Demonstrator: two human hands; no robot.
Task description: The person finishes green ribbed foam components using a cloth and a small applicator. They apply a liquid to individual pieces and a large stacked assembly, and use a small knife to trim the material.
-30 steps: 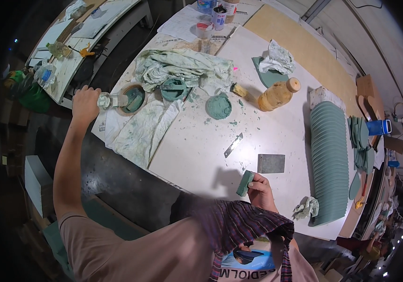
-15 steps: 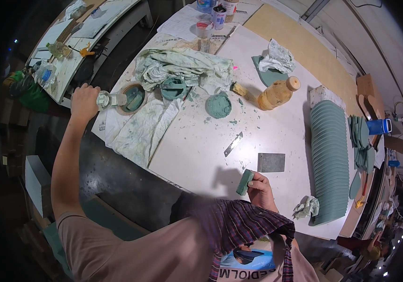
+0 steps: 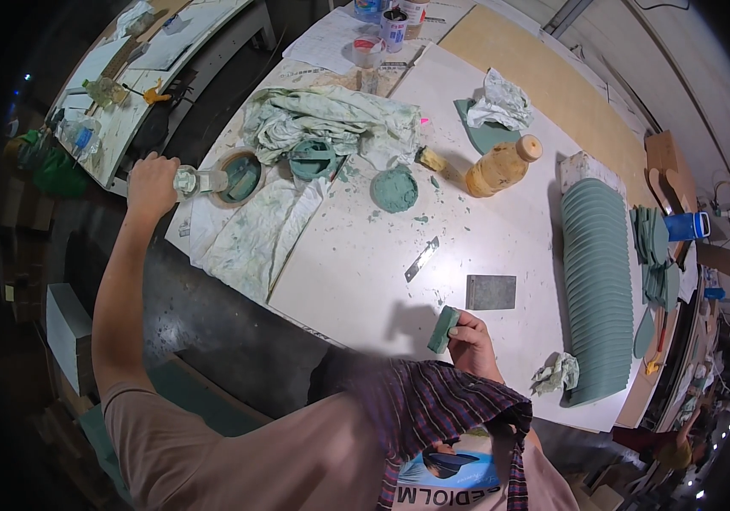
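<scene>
My left hand, closed round a clear plastic bottle, reaches out over the table's left edge. The bottle lies tilted on its side, its neck pointing at a round container with green stuff inside. Close to my body, my right hand pinches a small green block between thumb and fingers above the table. Just beyond it lie a flat grey rectangular block and a thin metal blade. A green tub and a round green lump of paste sit farther back.
Stained cloths are bunched at the back left. An orange-brown bottle stands right of centre, near crumpled paper. Along the right side runs a long row of green curved pieces. Crumpled paper lies beside its near end.
Almost nothing differs. Both hands keep their grips and places, and the view has shifted very slightly.
</scene>
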